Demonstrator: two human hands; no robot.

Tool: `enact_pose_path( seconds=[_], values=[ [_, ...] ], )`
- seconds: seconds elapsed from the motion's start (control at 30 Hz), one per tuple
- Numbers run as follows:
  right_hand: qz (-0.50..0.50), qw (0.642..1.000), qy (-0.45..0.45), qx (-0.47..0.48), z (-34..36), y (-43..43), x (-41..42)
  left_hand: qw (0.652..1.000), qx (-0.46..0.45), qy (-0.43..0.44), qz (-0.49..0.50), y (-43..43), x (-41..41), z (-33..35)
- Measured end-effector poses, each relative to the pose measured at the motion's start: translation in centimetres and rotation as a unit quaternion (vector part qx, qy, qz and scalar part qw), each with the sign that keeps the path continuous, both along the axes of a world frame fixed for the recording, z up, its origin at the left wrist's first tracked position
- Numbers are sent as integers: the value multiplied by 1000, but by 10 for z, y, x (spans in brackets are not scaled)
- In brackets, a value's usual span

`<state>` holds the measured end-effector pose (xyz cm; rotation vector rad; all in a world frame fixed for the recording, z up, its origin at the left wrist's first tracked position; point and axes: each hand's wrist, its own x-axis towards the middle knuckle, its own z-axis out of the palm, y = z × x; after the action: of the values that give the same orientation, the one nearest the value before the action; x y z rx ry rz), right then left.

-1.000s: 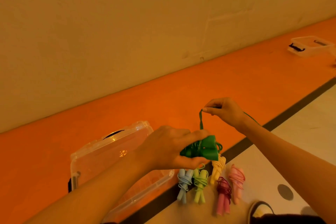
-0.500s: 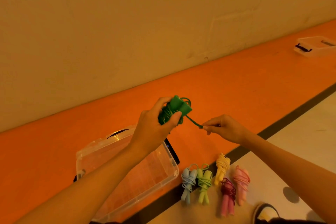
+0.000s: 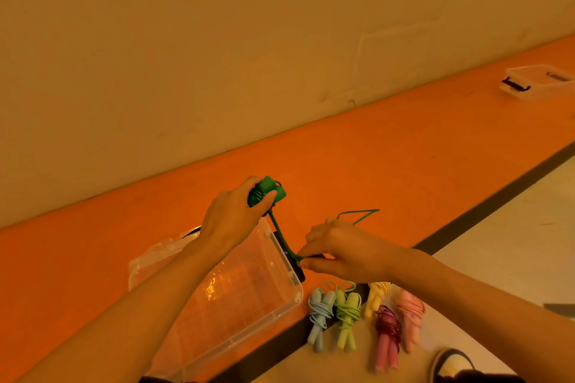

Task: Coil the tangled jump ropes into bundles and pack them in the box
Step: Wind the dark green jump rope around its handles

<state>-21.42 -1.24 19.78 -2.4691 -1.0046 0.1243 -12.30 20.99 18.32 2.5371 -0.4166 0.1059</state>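
Green jump rope handles (image 3: pixel 267 193) sit side by side in my left hand (image 3: pixel 230 218), with thumb and fingers curled round them and several turns of cord already wound about them. The green cord (image 3: pixel 280 233) runs taut from the underside of that hand down to my right hand (image 3: pixel 345 255). My right hand pinches it between thumb and forefinger, with the other fingers curled in. Beyond the right hand's knuckles, a slack loop (image 3: pixel 357 216) of the same cord stands clear of the orange floor (image 3: pixel 404 149).

The clear plastic box (image 3: pixel 242 283) lies open beneath my left forearm, and the taut cord crosses above its near rim. A black latch on that rim sits just under my right fingertips. I cannot tell whether they touch it.

Five coiled bundles lie outside the box, below my right wrist. They are a blue bundle (image 3: pixel 320 311), a light green bundle (image 3: pixel 347 314) touching it, a yellow bundle (image 3: pixel 376 295) partly hidden by the wrist, a maroon bundle (image 3: pixel 387 336) and a pink bundle (image 3: pixel 410 317). They rest on the pale floor beside the dark stripe (image 3: pixel 466 211).

A second clear box (image 3: pixel 538 84) sits well apart, far beyond the right hand, near the wall. The toe of a shoe (image 3: pixel 451 365) shows under my right forearm.
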Motion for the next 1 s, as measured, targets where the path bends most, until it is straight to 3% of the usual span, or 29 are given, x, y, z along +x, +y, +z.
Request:
enact_pose_path(
  seconds=[0.13,0.3,0.47,0.63,0.8,1.0],
  values=[
    [7,999,-43,11,30,7,3,992,110,-31,-45,-6,-5,0],
    [-51,989,-127,59,61,-12,17,979,82,-72,-174,-25,-19,0],
    [-90,979,-170,70,69,-24,23,961,135,-98,-220,-38,-26,7],
    [-92,983,-145,71,60,-27,24,945,231,-97,-209,-45,-35,6],
    [-144,979,-138,47,49,-45,32,952,205,-104,-202,-41,-27,6],
    [-176,981,-56,62,44,-67,35,968,176,-113,-142,-33,-19,14]
  ],
)
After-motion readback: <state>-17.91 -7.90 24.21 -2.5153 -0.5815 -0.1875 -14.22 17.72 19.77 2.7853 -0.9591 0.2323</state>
